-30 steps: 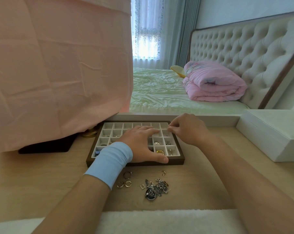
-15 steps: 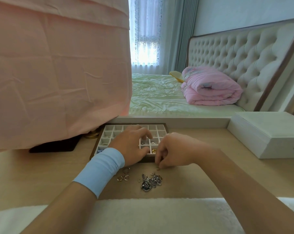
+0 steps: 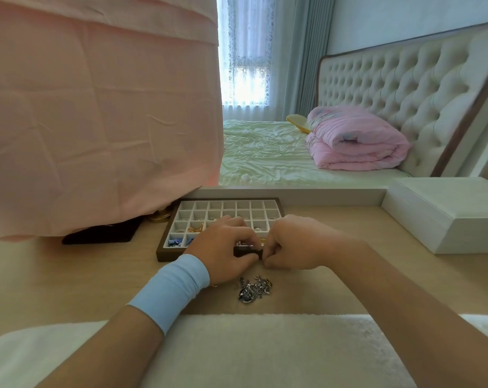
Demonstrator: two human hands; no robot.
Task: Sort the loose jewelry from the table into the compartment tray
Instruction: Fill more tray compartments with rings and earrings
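View from the person's head, looking down at a pale wooden counter (image 3: 69, 275) in a bedroom. At the centre of the frame two bare forearms reached forward and the hands met at the near edge of a compartment tray (image 3: 164, 252), a dark wooden frame with a grid of small white cells. The left hand (image 3: 223, 253), with a light blue wristband (image 3: 173, 289) on its wrist, and the right hand (image 3: 296, 243) were knuckle to knuckle, with the fingers of both curled inward and the fingertips nearly touching. The grip of each hand was closed tight, but I cannot tell whether it pinched something or nothing; anything held there was too small to see.

In the tray a gold piece (image 3: 195, 228) lay in a cell on the left, and blue pieces (image 3: 174, 242) sat in the nearest row at the lower left corner. The far rows looked mostly bare. The loose jewelry (image 3: 254, 289), a tangled silver heap of chains and charms, lay on the counter just below the hands, apart from the tray.

A large pink cloth (image 3: 97, 107) filled the upper left of the frame, with a black object (image 3: 103, 233) under its hem. A white box (image 3: 447, 219) stood at the right. Beyond the counter was a bed (image 3: 265, 158) with a folded pink quilt (image 3: 354, 141) and a tufted headboard (image 3: 405, 88). A fleecy white cover (image 3: 237, 351) crossed the bottom of the frame.
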